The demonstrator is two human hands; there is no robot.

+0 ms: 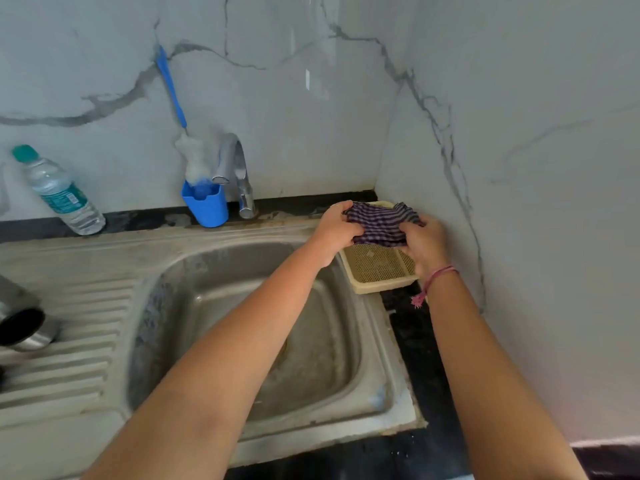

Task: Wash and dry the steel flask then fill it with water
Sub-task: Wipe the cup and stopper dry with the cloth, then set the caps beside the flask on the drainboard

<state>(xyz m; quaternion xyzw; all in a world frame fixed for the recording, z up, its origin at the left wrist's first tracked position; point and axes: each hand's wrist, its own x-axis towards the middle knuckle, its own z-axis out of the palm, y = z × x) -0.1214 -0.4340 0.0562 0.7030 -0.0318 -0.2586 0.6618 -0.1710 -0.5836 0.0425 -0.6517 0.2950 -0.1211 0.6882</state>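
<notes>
At the far left edge of the frame, the steel flask point(26, 329) lies on the drainboard, well apart from my left hand point(334, 230) and right hand point(424, 245), both gripping a striped cloth point(381, 223) at centre right.

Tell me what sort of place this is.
Most likely a home kitchen sink corner: a steel sink with ribbed drainboard, a tap against a marble-look wall, and a bottle brush in a blue holder.

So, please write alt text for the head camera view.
Both hands, left hand and right hand, grip a purple striped cloth above a beige plastic mesh basket beside the steel sink. A steel flask lies on the drainboard, far left.
</notes>
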